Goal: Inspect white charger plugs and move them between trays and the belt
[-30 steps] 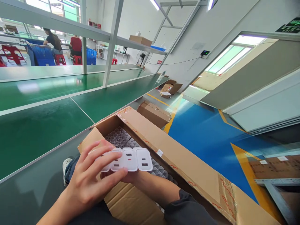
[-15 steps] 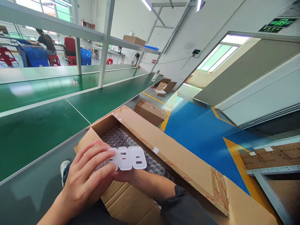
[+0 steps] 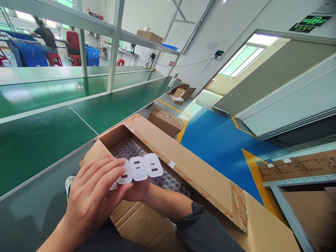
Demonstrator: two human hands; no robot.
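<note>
A row of several white charger housings (image 3: 138, 168), each with a small slot and a rectangular port cut in its end face, is held between my two hands above an open carton. My left hand (image 3: 90, 185) closes over the left end of the row, its fingers and thumb covering the housings there. From below, my right hand (image 3: 140, 190) supports the same row; its fingers are mostly hidden behind the left hand. Under the hands, the cardboard carton (image 3: 189, 164) contains many closely packed grey, translucent-looking pieces (image 3: 126, 147) in rows.
A green-topped conveyor bench (image 3: 47, 140) with a metal frame (image 3: 115, 45) runs along the left. More cartons (image 3: 165, 120) stand on the floor beyond. Two people sit at the far left near blue bins (image 3: 33, 52). A metal rack (image 3: 286, 210) stands at right.
The row of housings has tilted, its right end now higher, and more of the left housing's face shows between my fingers. The whole view has shifted slightly.
</note>
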